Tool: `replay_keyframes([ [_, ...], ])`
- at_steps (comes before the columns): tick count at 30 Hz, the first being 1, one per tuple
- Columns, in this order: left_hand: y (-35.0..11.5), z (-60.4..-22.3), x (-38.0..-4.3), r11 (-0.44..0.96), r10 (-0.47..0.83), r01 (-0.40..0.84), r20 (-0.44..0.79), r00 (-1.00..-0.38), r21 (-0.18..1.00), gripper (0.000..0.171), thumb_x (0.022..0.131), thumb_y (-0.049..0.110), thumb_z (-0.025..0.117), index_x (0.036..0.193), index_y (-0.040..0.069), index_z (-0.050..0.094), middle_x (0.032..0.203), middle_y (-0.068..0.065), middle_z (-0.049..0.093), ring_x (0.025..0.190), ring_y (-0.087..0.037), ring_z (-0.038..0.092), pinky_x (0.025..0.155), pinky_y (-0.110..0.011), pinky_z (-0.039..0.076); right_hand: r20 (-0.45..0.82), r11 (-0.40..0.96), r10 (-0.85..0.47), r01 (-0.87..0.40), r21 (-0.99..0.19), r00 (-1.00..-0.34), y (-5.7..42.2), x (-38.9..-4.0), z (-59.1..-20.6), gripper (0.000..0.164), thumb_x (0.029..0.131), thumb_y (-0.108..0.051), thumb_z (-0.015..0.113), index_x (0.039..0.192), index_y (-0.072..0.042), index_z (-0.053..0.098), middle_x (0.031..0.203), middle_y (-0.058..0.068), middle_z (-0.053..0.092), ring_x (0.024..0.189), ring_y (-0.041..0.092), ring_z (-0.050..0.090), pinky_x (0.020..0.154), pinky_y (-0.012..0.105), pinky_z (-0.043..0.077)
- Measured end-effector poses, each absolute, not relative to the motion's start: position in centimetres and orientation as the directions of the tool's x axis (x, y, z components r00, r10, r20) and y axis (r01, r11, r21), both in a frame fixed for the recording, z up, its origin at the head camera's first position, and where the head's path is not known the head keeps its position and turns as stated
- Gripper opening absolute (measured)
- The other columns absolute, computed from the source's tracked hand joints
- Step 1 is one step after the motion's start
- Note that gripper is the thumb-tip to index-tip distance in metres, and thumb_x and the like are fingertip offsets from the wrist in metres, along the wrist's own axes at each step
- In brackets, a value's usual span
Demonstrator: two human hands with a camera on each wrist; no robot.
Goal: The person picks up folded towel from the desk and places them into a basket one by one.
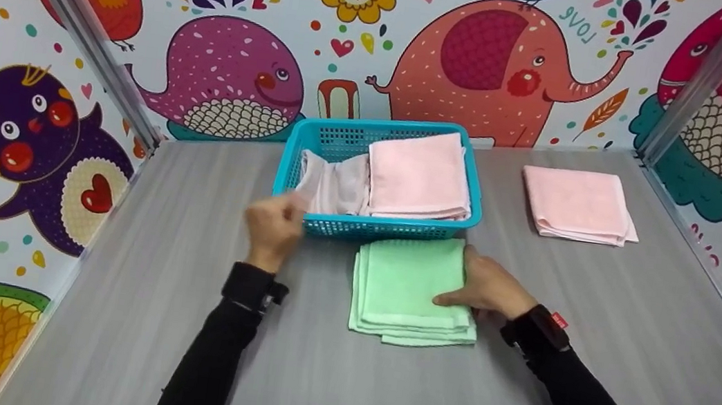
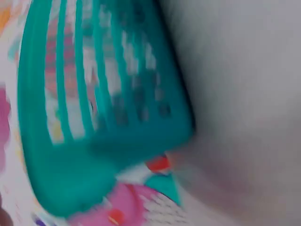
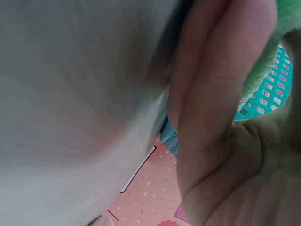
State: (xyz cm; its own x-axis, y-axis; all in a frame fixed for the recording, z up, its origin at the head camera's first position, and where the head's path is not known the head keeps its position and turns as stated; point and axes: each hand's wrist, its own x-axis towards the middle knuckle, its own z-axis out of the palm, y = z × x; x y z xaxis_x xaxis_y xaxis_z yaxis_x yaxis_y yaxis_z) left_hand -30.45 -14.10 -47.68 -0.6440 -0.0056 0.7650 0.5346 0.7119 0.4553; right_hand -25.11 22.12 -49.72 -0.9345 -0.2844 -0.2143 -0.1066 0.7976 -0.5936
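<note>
"So, what are our hands doing?"

"With our right hand (image 1: 496,286) we grip the green towel (image 1: 413,282) by its right edge, thumb lying on top."

"And our left hand (image 1: 274,229)?"

"We have it near the basket's front left corner. It is blurred, so we cannot tell whether it is clenched or only loosely curled."

"Where do we see the green towel?"

"It is folded in layers, just in front of the basket (image 1: 337,227), over the bench (image 1: 148,286). We cannot tell whether the two touch."

"What do we find in the basket?"

"A gray cloth (image 1: 351,184) on the left and a folded pink towel (image 1: 417,175) on the right, side by side."

"Anything farther over?"

"Yes, we see a second pink towel (image 1: 580,205), also folded, on the bench to the right of the basket. Behind it all we face a wall painted with a whale (image 1: 232,67) and an elephant (image 1: 485,107)."
</note>
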Motion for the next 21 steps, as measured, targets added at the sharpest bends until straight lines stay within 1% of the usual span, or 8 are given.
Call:
replay_keyframes([
  [2, -12.2, -47.8, -29.3, 0.735, 0.183, 0.551, 0.667, -0.722, 0.395, 0.052, 0.098, 0.033, 0.058, 0.051, 0.013, 0.05, 0.048, 0.005, 0.038, 0.047, -0.01, 0.037, 0.05, -0.026, 0.024, -0.214, 0.804, -0.276, -0.103, -0.585, -0.937, 22.2, -25.1, -49.7, 0.121, 0.075, -0.043, 0.093, 0.158, 0.009, 0.021, 0.14, 0.033, 0.054, 0.113, 0.036, 0.06, 0.101, 0.051, 0.051],
  [5, -9.9, -48.3, -27.9, 0.817, 0.365, 0.467, 0.322, -0.873, 0.339, 0.062, 0.1, 0.056, 0.057, 0.055, 0.012, 0.053, 0.052, 0.007, 0.036, 0.05, -0.012, 0.041, 0.05, -0.027, 0.027, -0.208, 0.806, -0.286, -0.117, -0.581, -0.935, 22.2, -25.1, -49.6, 0.123, 0.075, -0.043, 0.092, 0.158, 0.012, 0.019, 0.144, 0.036, 0.052, 0.123, 0.039, 0.056, 0.108, 0.055, 0.047],
  [7, -8.8, -48.9, -27.0, 0.869, 0.393, 0.412, 0.121, -0.911, 0.275, 0.069, 0.096, 0.069, 0.055, 0.067, 0.007, 0.058, 0.057, 0.002, 0.041, 0.055, -0.018, 0.05, 0.051, -0.031, 0.032, -0.2, 0.807, -0.296, -0.133, -0.575, -0.934, 22.1, -25.1, -49.6, 0.124, 0.075, -0.044, 0.092, 0.158, 0.013, 0.019, 0.144, 0.037, 0.051, 0.127, 0.04, 0.056, 0.109, 0.056, 0.046],
  [9, -7.9, -49.6, -26.4, 0.889, 0.407, 0.401, 0.018, -0.913, 0.222, 0.07, 0.092, 0.074, 0.056, 0.076, 0.006, 0.061, 0.061, -0.001, 0.046, 0.06, -0.023, 0.057, 0.053, -0.034, 0.037, -0.195, 0.811, -0.303, -0.145, -0.567, -0.933, 22.0, -25.1, -49.7, 0.125, 0.075, -0.045, 0.092, 0.157, 0.014, 0.019, 0.143, 0.037, 0.052, 0.127, 0.041, 0.057, 0.108, 0.055, 0.047],
  [12, -6.8, -50.3, -25.8, 0.861, 0.457, 0.442, -0.002, -0.889, 0.252, 0.059, 0.092, 0.066, 0.063, 0.072, 0.01, 0.055, 0.061, 0.0, 0.044, 0.059, -0.021, 0.055, 0.052, -0.034, 0.038, -0.192, 0.811, -0.306, -0.15, -0.565, -0.933, 21.9, -25.2, -49.7, 0.123, 0.076, -0.043, 0.092, 0.157, 0.013, 0.019, 0.142, 0.037, 0.053, 0.127, 0.042, 0.057, 0.108, 0.056, 0.047],
  [16, -5.9, -50.6, -25.6, 0.782, 0.524, 0.482, 0.003, -0.852, 0.394, 0.051, 0.097, 0.042, 0.067, 0.063, 0.019, 0.038, 0.058, 0.007, 0.029, 0.054, -0.012, 0.035, 0.052, -0.028, 0.028, -0.196, 0.801, -0.312, -0.146, -0.58, -0.93, 21.8, -25.2, -49.6, 0.12, 0.078, -0.037, 0.092, 0.158, 0.014, 0.018, 0.147, 0.038, 0.048, 0.134, 0.045, 0.053, 0.11, 0.057, 0.044],
  [18, -5.7, -50.7, -25.6, 0.761, 0.533, 0.478, -0.004, -0.846, 0.438, 0.049, 0.098, 0.036, 0.067, 0.064, 0.021, 0.035, 0.058, 0.008, 0.027, 0.054, -0.011, 0.03, 0.054, -0.027, 0.026, -0.182, 0.794, -0.324, -0.162, -0.586, -0.928, 21.7, -25.0, -49.5, 0.117, 0.08, -0.033, 0.091, 0.157, 0.015, 0.018, 0.15, 0.039, 0.045, 0.137, 0.046, 0.05, 0.111, 0.057, 0.044],
  [21, -5.6, -50.9, -25.7, 0.756, 0.526, 0.458, -0.017, -0.85, 0.468, 0.044, 0.097, 0.033, 0.065, 0.065, 0.021, 0.036, 0.059, 0.008, 0.027, 0.054, -0.011, 0.029, 0.055, -0.028, 0.025, -0.149, 0.787, -0.35, -0.204, -0.582, -0.925, 21.5, -24.6, -49.3, 0.114, 0.082, -0.027, 0.09, 0.156, 0.018, 0.017, 0.152, 0.041, 0.04, 0.139, 0.049, 0.047, 0.112, 0.058, 0.042],
])
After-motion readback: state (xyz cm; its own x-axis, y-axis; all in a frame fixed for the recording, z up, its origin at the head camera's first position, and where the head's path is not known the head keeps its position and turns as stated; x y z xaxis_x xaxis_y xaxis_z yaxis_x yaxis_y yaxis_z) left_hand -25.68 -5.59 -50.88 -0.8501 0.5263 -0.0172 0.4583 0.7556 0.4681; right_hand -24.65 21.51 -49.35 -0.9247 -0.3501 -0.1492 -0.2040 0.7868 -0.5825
